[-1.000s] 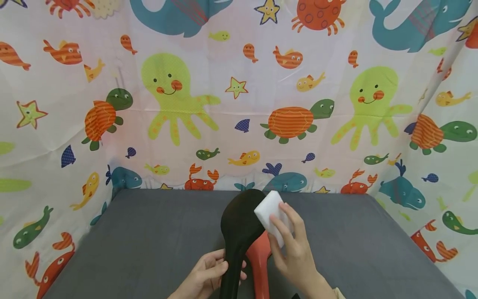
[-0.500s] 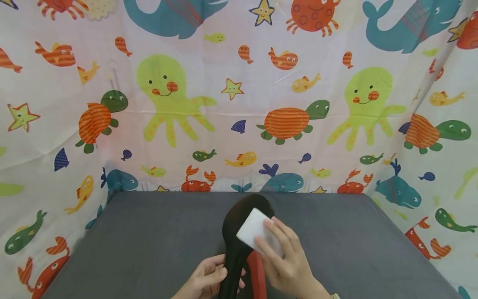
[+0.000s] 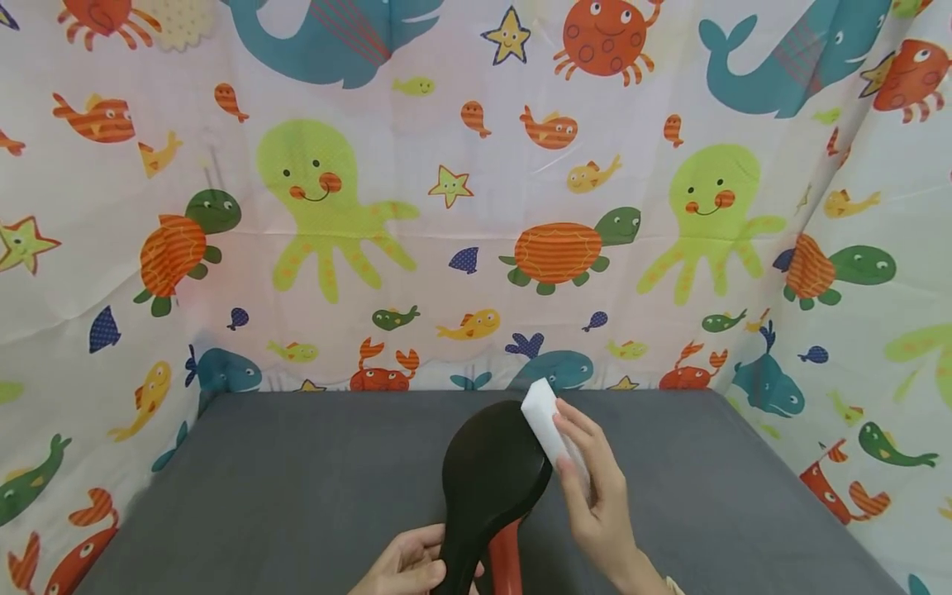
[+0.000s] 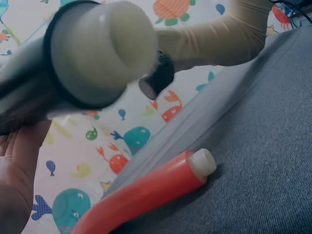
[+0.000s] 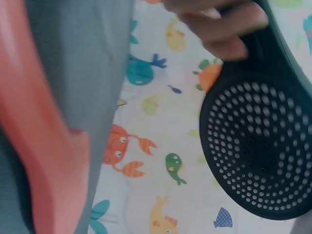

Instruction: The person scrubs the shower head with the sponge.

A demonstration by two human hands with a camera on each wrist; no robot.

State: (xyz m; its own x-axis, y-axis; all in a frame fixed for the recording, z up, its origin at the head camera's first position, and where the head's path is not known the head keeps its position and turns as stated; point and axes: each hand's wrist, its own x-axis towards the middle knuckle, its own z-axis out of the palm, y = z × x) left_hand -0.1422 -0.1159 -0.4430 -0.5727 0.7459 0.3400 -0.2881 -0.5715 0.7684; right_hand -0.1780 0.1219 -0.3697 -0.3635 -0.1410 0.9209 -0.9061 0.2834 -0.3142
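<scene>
A black shower head (image 3: pixel 491 471) is held up off the table, its smooth back towards the head camera. My left hand (image 3: pixel 405 564) grips its handle. In the right wrist view, the nozzle face (image 5: pixel 258 146) shows rows of pale dots. A whitish connector (image 4: pixel 122 44) at the handle's end appears in the left wrist view. My right hand (image 3: pixel 598 504) pinches a white sponge block (image 3: pixel 545 421) at the upper right rim of the shower head. Behind and below lies a red shower head (image 3: pixel 506 562), its handle resting on the grey cloth; its head is mostly hidden.
Grey cloth (image 3: pixel 320 479) covers the table. A white curtain printed with sea animals (image 3: pixel 461 256) stands behind and along both sides. In the left wrist view, a beige sleeve (image 4: pixel 214 41) carries a small black device (image 4: pixel 158 75) at the wrist, with dark cables (image 4: pixel 292 9) beyond.
The sponge passed from the rim down across the back of the black shower head, then returned to its upper right rim. The left hand keeps its grip; the head view has shifted slightly.
</scene>
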